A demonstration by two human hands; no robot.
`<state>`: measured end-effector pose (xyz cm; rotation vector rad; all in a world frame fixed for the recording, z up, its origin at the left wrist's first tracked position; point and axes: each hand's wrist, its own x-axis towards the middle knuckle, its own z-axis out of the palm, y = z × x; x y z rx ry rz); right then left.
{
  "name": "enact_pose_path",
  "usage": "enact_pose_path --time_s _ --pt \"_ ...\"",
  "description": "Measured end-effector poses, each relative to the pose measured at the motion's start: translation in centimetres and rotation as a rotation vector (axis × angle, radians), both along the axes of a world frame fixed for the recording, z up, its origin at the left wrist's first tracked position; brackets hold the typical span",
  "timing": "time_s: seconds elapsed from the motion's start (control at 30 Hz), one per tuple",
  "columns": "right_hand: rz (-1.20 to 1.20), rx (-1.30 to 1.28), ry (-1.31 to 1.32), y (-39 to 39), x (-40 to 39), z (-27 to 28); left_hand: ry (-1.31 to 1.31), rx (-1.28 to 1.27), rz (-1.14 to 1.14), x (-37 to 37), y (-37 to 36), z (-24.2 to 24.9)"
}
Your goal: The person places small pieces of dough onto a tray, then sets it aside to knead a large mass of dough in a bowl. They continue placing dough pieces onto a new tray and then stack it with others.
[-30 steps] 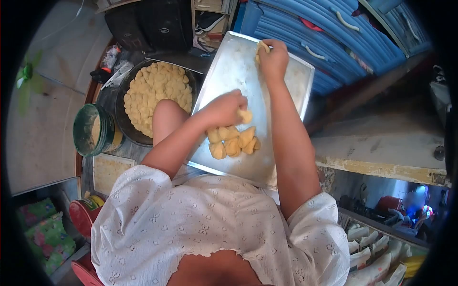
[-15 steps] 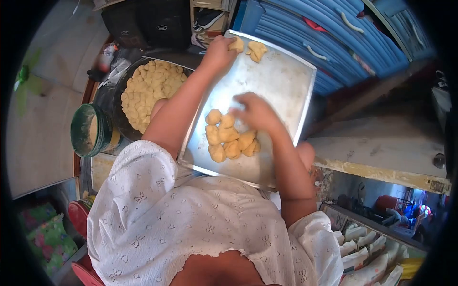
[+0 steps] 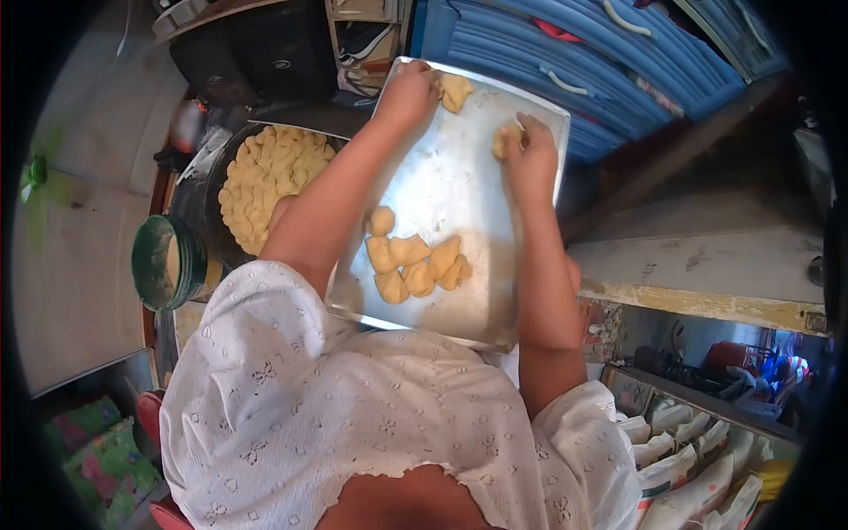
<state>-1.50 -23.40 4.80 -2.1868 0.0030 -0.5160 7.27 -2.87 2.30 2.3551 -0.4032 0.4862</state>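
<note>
A metal baking tray (image 3: 486, 212) lies slanted before me. At its far left corner my left hand (image 3: 412, 93) is curled over a piece of dough, which its fingers mostly hide. Right beside those fingers sits another dough piece (image 3: 455, 91). My right hand (image 3: 532, 159) pinches a dough lump (image 3: 505, 141) near the tray's far right side, at the tray surface. Several more dough pieces (image 3: 409, 250) form a cluster on the near left part of the tray, with one rounded piece (image 3: 381, 221) at its upper edge.
Left of the tray, a dark basin (image 3: 216, 190) holds a big mass of dough pieces (image 3: 274, 177). A green bucket (image 3: 168, 262) stands beside it. Blue drawers (image 3: 530, 53) are behind the tray, a wooden ledge (image 3: 689, 300) is to the right, and white packages (image 3: 680, 450) stand lower right.
My right hand has moved from the near cluster to the far right of the tray, carrying a dough lump taken from the cluster. My left hand stays at the far left corner.
</note>
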Motion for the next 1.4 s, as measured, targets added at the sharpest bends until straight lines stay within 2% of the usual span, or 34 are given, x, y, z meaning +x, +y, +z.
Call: enact_pose_path --time_s 0.07,0.1,0.13,0.17,0.23,0.3,0.43,0.5,0.57,0.67,0.73,0.77,0.83,0.87,0.9,0.93,0.97,1.03,1.1,1.13,1.2,1.4 --pt "-0.079 -0.29 -0.247 0.5 0.2 -1.0 0.033 -0.015 -0.002 0.2 -0.4 0.0" --pt "-0.078 -0.291 -0.251 0.5 0.3 -1.3 -0.051 0.092 0.101 -0.4 -0.8 0.1" --pt "-0.034 -0.286 -0.119 0.5 0.2 -1.6 -0.131 0.201 0.202 -0.9 -1.2 0.2" --pt "0.008 -0.279 0.014 0.4 0.2 -1.9 -0.13 0.202 0.201 -1.2 -1.5 0.3" --pt "0.024 -0.218 -0.018 0.8 0.9 -0.8 -0.193 0.293 0.147 -1.4 -2.0 0.5" --pt "-0.171 -0.062 -0.301 1.7 2.3 0.4 -0.206 0.311 0.083 -0.8 -2.4 0.4" --pt "-0.107 -0.069 -0.275 2.1 6.2 -0.2 -0.16 0.411 0.019 -0.3 -3.3 0.3" --pt "-0.13 -0.392 -0.238 2.4 7.2 -2.1 -0.188 0.439 0.042 -0.4 -3.6 0.1" --pt "-0.135 -0.369 -0.183 2.5 7.6 -2.8 -0.213 0.464 0.064 -0.3 -3.7 -0.3" --pt "-0.063 -0.521 -0.198 1.9 7.4 -2.4 -0.269 0.489 0.07 -0.6 -3.6 -0.9" --pt "-0.036 -0.463 -0.274 1.9 5.2 -0.7 -0.239 0.408 0.039 -0.7 -3.1 -0.8" --pt "-0.003 -0.409 -0.349 1.8 3.7 0.0 -0.24 0.408 0.044 -0.7 -3.1 -0.8" --pt "0.311 -0.16 0.065 1.5 -1.1 1.9 -0.243 0.268 0.064 -1.7 -2.6 -0.1" --pt "0.49 -0.23 0.255 1.5 -3.8 2.3 -0.175 0.301 0.028 -1.8 -2.7 1.6" --pt "0.698 -0.311 0.436 1.4 -5.9 2.4 -0.313 0.234 0.027 -0.5 -3.5 1.1" --pt "0.877 -0.365 0.339 1.4 -7.6 1.2 -0.336 0.101 -0.097 0.2 -4.1 2.6" --pt "0.927 -0.402 0.431 2.2 -9.2 1.6 -0.179 0.037 -0.246 1.0 -6.1 5.1" --pt "0.882 -0.413 0.34 2.7 -10.6 1.7 -0.033 0.325 -0.269 1.1 -7.5 8.1" --pt "0.803 -0.199 0.493 1.5 -10.3 1.0 0.041 0.505 -0.351 0.6 -10.7 10.9" --pt "0.722 -0.074 0.569 0.9 -10.2 0.5 0.056 0.546 -0.399 0.3 -11.7 12.0" --pt "0.586 0.013 0.543 0.2 -9.6 0.4 0.076 0.572 -0.468 -0.4 -12.3 12.7" --pt "0.239 -0.103 0.322 -1.1 -8.8 1.3 0.06 0.582 -0.579 -2.3 -15.0 14.5"
